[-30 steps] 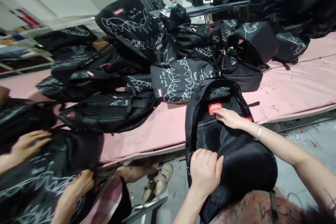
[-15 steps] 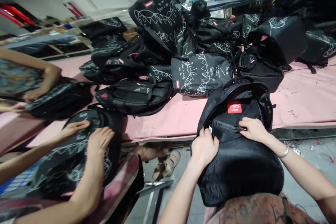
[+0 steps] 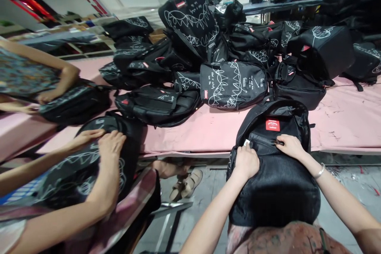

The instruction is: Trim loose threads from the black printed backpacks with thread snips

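An opened black backpack (image 3: 274,190) rests on my lap and leans against the table edge, its mouth facing up. Inside it show a red label (image 3: 272,125) and a dark lining pocket. My left hand (image 3: 247,162) is closed on the left side of the opening, by a small white tag (image 3: 247,143). At the right of the opening, my right hand (image 3: 290,147) is closed around a small dark tool (image 3: 279,142) that looks like thread snips; most of it is hidden by the fingers. The tool's tip points left over the pocket edge.
Black backpacks with white line prints, such as one lying flat (image 3: 233,85), are piled along the pink-covered table (image 3: 178,141). Thread scraps lie at right. To my left, a co-worker's hands (image 3: 111,143) work on another backpack; a second person sits beyond.
My left hand has shifted right and up along the opening, and the white tag shows more. The bag's mouth has tilted a little. My right hand keeps the dark tool at the pocket edge.
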Demonstrator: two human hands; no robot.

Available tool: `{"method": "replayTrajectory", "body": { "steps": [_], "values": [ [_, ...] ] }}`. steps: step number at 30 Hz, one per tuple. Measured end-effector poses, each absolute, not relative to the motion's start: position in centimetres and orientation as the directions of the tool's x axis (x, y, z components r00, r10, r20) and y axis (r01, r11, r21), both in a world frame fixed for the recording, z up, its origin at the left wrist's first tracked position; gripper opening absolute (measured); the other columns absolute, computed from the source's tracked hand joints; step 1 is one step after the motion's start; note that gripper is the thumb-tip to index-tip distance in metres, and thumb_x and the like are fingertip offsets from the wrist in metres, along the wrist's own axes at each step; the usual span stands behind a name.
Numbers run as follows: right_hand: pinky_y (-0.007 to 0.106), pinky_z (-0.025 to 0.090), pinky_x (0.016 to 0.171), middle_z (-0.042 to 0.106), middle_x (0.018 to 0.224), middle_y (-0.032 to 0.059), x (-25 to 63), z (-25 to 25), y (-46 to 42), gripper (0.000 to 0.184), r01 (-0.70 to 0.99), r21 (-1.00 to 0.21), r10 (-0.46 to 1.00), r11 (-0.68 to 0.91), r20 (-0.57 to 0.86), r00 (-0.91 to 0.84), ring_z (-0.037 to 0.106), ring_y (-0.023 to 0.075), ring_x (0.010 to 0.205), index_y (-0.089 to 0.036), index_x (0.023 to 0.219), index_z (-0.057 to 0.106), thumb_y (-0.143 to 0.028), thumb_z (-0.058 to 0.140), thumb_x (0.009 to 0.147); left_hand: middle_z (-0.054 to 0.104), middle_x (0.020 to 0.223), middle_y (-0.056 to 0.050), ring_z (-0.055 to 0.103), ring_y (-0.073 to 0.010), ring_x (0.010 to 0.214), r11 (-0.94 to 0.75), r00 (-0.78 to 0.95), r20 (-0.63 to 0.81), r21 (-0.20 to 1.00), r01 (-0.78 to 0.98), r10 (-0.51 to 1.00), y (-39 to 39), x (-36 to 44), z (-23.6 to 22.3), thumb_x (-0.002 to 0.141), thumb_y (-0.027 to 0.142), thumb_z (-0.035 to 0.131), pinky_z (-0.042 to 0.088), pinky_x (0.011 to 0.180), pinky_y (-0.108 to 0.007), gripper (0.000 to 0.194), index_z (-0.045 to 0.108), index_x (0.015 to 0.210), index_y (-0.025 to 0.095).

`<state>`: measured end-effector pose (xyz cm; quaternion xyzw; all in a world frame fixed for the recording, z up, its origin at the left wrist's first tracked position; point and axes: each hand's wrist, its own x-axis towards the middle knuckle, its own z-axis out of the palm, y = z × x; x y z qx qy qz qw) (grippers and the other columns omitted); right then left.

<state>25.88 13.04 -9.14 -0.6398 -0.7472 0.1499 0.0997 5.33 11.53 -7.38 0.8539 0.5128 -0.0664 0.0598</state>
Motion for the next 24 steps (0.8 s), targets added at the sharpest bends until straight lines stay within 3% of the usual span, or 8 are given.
{"method": "replayTrajectory", "body": {
  "steps": [11, 24],
  "values": [
    [0.022, 0.029, 0.056, 0.063, 0.08, 0.0013, 26.1, -12.0, 15.2, 0.019, 0.95, -0.301, 0.99, 0.08, -0.086, -0.111, 0.057, 0.015, 0.072, -0.02, 0.075, 0.062, -0.033, 0.049, 0.081, 0.06, 0.1, -0.029, 0.052, -0.0328, 0.094, -0.481, 0.472, -0.193, -0.004, 0.877, 0.86, 13.3, 6.9, -10.7, 0.08, 0.02, 0.041, 0.029, 0.078, -0.042, 0.035, 0.064, 0.096, -0.002],
    [0.023, 0.032, 0.056, 0.063, 0.087, 0.0032, 26.0, -12.9, 15.8, 0.02, 0.959, -0.279, 0.995, 0.042, -0.08, -0.067, 0.059, 0.0159, 0.075, -0.021, 0.086, 0.063, -0.032, 0.048, 0.083, 0.059, 0.102, -0.03, 0.05, -0.0342, 0.098, -0.503, 0.496, -0.161, -0.004, 0.864, 0.853, 13.6, 6.5, -11.9, 0.08, 0.019, 0.037, 0.028, 0.077, -0.042, 0.038, 0.062, 0.097, -0.005]
  ]
}}
